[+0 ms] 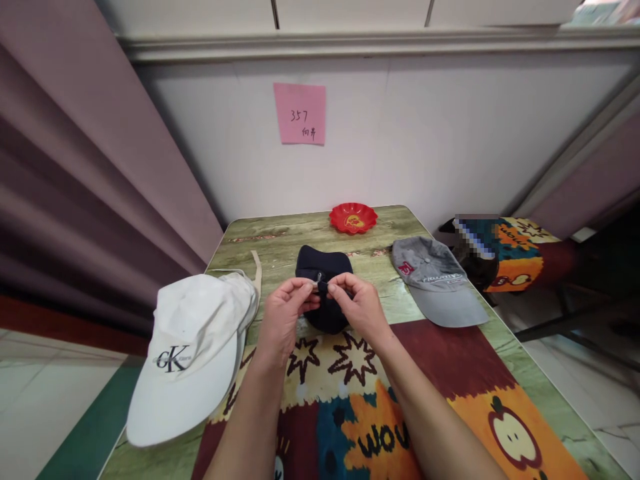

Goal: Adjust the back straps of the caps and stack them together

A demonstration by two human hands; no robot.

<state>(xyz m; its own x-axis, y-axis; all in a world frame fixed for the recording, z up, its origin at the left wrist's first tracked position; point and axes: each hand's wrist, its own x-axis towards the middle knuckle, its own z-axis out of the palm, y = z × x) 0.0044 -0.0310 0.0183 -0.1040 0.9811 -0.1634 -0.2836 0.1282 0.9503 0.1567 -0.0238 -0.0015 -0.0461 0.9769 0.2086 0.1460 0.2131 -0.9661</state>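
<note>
A small table [280,250] with a green wood-grain top, its near half under a bright patterned cloth [430,373], stands against a white wall that carries a pink note [299,113], with mauve curtains [75,180] at the left. At mid-table lies a dark navy cap [323,267], and over it the left hand [283,313] and right hand [361,305] meet, fingertips of both pinched together on the cap's back strap [321,287]. A white cap [193,347] overhangs the left edge, a grey cap [436,280] lies to the right, a red dish [353,217] sits near the wall, and a cushioned chair [515,257] stands beside the table's right edge.
</note>
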